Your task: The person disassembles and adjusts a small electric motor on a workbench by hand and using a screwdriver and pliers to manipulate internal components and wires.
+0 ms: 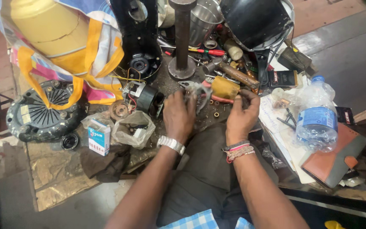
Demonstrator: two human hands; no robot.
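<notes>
Cluttered workbench (64,169), pliers (195,90) between hands (178,114)

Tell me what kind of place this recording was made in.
Probably a small appliance repair bench. The cluttered worktop holds a bare electric motor, a screwdriver and loose nuts, and the left hand grips a small metal part.

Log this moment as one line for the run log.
left hand: on pliers | right hand: by yellow part, contents hidden | nearby: small motor, plastic bottle | surface: cluttered workbench
</notes>
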